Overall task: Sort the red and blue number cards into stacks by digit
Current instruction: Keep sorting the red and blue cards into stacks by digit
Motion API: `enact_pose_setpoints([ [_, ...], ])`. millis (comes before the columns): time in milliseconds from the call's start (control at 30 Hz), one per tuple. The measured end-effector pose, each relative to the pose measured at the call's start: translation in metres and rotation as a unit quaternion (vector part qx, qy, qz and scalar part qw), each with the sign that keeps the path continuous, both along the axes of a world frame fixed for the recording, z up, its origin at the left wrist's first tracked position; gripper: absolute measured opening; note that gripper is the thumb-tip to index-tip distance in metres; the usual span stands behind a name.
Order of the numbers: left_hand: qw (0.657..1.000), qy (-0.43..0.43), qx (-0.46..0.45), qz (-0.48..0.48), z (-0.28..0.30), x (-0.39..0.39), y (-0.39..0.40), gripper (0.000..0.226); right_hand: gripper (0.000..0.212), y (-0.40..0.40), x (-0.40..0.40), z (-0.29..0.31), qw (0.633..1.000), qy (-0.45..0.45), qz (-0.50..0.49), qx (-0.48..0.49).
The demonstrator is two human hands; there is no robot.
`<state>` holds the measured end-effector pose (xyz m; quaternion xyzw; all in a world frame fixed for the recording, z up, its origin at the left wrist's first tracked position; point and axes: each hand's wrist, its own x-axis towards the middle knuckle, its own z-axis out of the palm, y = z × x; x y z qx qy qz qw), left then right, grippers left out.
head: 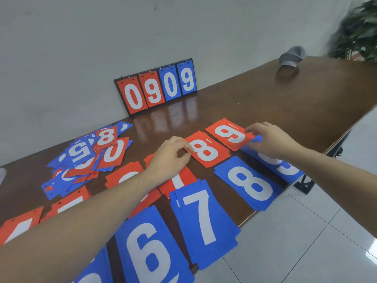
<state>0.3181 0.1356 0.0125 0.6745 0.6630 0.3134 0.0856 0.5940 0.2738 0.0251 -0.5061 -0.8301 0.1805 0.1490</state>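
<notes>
Sorted stacks lie in two rows on the brown table [275, 103]. The near row holds the blue 6 stack [151, 248], the blue 7 stack [206, 223], the blue 8 stack [248, 182] and a blue 9 stack [285, 166]. Behind them lie the red 8 stack [206, 152] and the red 9 stack [228, 133]. My left hand [171, 158] pinches the left edge of the red 8 stack. My right hand [269, 139] pinches the right edge of the red 9 stack. An unsorted heap of red and blue cards [87, 160] lies at the left.
A flip scoreboard [157, 86] reading 0909 leans on the wall at the back. A grey cap [291, 56] sits on the far right of the table, with a plant [361, 31] behind it. More red stacks [67, 203] lie partly under my left arm. The table's edge runs near the blue stacks.
</notes>
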Motion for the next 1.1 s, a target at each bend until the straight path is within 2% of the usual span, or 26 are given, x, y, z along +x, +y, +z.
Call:
enact_pose_setpoints([
  [267,0.999,-0.012,0.0,0.049,-0.003,-0.061,-0.045,0.016,0.022,-0.024,-0.09,-0.002,0.989,0.086,0.117,0.013],
  [500,0.992,-0.02,-0.005,0.126,-0.011,-0.146,-0.109,0.015,0.026,-0.061,-0.192,-0.008,0.97,0.1,0.222,0.014],
  [667,0.982,-0.038,0.016,0.185,-0.014,-0.202,-0.152,0.024,0.026,-0.085,-0.254,-0.012,0.96,0.104,0.26,0.001],
  [967,0.96,-0.05,0.01,0.277,-0.016,-0.286,-0.165,0.001,0.018,-0.101,-0.332,-0.006,0.956,0.111,0.272,-0.009],
  [1100,0.961,-0.016,-0.013,0.275,-0.019,-0.307,-0.149,0.017,0.02,-0.098,-0.355,-0.006,0.957,0.12,0.262,-0.023],
])
